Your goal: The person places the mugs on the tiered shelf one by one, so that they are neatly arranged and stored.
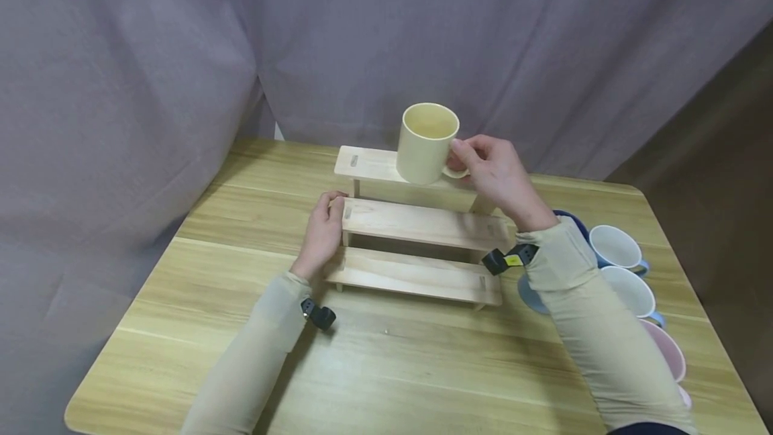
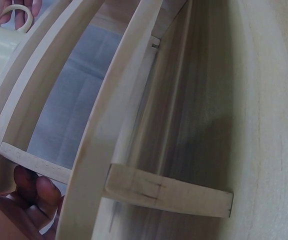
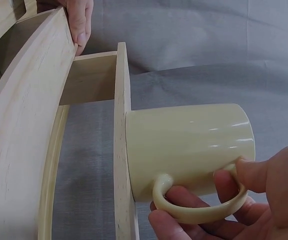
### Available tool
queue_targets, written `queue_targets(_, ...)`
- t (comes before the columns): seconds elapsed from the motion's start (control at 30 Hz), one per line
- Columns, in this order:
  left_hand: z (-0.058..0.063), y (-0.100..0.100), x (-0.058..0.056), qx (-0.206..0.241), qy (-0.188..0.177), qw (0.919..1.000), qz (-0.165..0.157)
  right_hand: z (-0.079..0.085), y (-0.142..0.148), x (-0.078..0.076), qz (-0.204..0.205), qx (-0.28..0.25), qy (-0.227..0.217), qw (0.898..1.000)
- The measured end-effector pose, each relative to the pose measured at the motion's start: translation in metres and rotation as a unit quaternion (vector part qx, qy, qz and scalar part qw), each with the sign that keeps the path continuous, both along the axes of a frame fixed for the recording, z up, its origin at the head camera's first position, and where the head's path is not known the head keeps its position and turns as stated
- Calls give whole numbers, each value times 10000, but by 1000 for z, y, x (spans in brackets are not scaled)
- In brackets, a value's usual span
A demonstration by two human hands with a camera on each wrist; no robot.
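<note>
Yellow mug (image 1: 419, 156) set upright, on far top step of wooden stand (image 1: 417, 222); base seen flush against step in right wrist view. Handle (image 3: 204, 215) pinched by right hand (image 1: 500, 174), fingers through loop, hidden in head view. Middle step's left end gripped by left hand (image 1: 320, 237); curled fingers (image 2: 48, 192) shown in left wrist view. Blue mugs (image 1: 616, 247), pink mug (image 1: 667, 348) at right on counter (image 1: 386, 381), caught by head view alone.

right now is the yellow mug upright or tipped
Upright: the yellow mug sits rim up on the top shelf, the right hand holding its handle.
</note>
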State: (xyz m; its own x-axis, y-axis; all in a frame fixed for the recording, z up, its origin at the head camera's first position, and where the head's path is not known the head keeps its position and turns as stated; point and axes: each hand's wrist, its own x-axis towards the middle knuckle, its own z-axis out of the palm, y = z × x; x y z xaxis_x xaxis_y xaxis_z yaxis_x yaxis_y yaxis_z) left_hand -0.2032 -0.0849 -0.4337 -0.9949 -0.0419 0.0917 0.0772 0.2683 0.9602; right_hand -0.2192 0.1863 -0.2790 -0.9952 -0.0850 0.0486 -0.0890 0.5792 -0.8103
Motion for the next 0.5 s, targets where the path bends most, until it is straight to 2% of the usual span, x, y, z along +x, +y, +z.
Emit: queue_targets(0.5,-1,-2,-2,22,6,10000,56,0,-6,-3,166,-144,149,9996)
